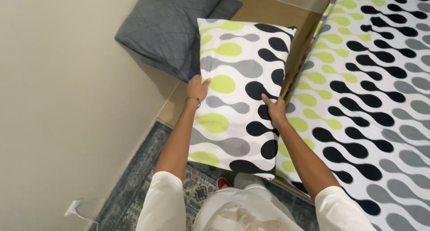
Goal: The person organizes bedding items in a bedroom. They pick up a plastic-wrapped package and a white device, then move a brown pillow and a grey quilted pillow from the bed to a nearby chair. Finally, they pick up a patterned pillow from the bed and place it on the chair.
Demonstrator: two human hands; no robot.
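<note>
One patterned pillow (pixel 239 96), white with black, grey and lime-green blobs, is held up lengthwise between two hands. The left hand (pixel 197 88) presses its left edge, fingers spread flat on the fabric with the thumb tucked out of sight; one thin bracelet (pixel 193 99) circles that wrist. The right hand (pixel 274 109) grips its right edge, fingers curled onto the cover. To the pillow's right lies one bed (pixel 371 92) under a sheet in the same pattern, its brown side frame just beside the pillow. Up and left of the pillow rest two grey quilted cushions (pixel 168 27), stacked. Below the pillow is one grey ornamented rug (pixel 134 186), and far down-left one white wall plug (pixel 73 207). No packages or labels show.
</note>
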